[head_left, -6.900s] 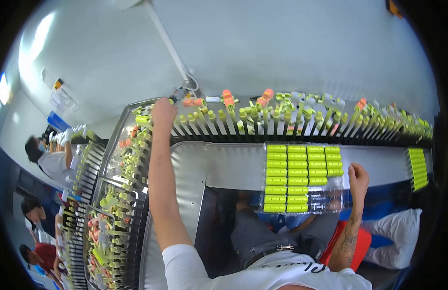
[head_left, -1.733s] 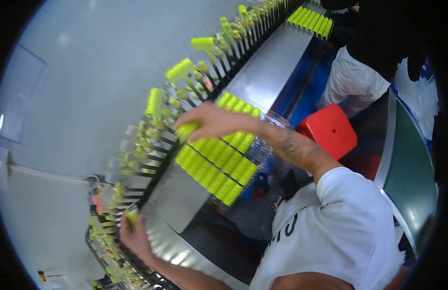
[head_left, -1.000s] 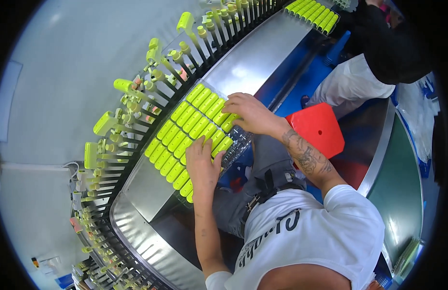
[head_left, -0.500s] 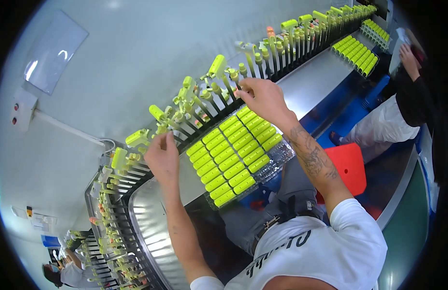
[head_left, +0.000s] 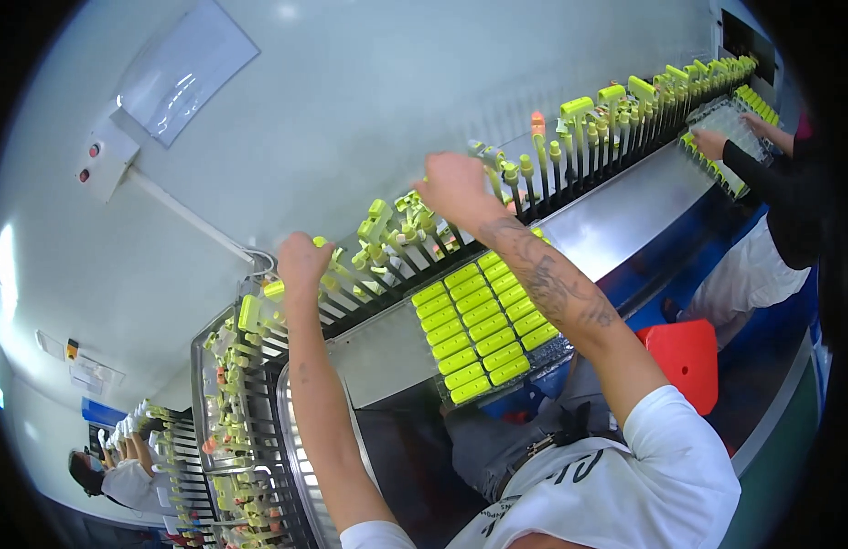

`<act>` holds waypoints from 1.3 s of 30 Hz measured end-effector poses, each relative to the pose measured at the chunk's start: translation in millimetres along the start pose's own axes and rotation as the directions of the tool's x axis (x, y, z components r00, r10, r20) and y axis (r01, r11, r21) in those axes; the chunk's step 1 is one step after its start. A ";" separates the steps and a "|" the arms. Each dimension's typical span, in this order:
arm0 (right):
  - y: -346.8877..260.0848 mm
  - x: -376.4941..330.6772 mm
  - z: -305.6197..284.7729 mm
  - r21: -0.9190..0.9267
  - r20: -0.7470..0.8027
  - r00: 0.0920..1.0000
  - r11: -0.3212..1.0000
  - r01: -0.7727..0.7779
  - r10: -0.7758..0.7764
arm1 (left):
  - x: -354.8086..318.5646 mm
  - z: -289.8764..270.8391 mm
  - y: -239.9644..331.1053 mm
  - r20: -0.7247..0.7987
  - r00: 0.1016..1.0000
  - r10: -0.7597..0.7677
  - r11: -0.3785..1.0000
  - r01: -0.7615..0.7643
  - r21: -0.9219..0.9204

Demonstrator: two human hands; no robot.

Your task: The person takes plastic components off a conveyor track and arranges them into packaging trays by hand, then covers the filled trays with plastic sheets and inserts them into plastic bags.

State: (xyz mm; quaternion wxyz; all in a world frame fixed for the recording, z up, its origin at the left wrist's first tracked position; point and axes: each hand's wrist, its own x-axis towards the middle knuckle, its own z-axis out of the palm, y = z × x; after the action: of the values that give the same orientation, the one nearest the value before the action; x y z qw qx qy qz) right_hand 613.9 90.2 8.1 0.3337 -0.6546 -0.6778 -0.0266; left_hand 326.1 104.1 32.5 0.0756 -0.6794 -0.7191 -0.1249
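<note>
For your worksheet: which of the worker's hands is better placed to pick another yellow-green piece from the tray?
Probably the right hand. Both hands are up at the pin rack, but the right forearm crosses directly above the tray of yellow-green pieces; the left hand is further to the tray's left.

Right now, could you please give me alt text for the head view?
Both hands reach up to a rack of pegs bearing yellow-green caps: left hand closed around one, right hand among others. A clear tray of yellow-green pieces lies below on the metal ledge.
</note>
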 end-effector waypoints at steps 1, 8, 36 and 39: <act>-1.8 5.4 6.4 -0.010 -0.010 1.000 1.000 -0.009 0.009 | 6.6 10.1 2.5 -0.003 1.000 0.014 1.000 -0.014 -0.007; -56.6 22.8 45.9 -0.148 0.231 0.951 0.958 0.245 -0.207 | 50.2 -0.2 -83.2 0.181 0.899 0.399 0.913 -0.408 0.014; 171.3 -198.9 -42.3 0.581 0.290 0.954 0.778 -0.237 0.074 | -225.3 103.0 98.2 -0.091 0.871 0.483 0.560 -0.387 -0.733; 170.4 -219.4 -47.0 0.539 0.296 0.952 0.809 -0.233 0.077 | -237.3 105.7 138.0 -0.122 0.815 0.567 0.514 -0.465 -0.721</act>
State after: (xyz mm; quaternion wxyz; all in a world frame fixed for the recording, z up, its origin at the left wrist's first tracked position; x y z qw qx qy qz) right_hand 770.3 -98.8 -130.6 0.4226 -0.5766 -0.6364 0.2898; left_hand 485.5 -87.1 -124.2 -0.2108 -0.8410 -0.3776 -0.3251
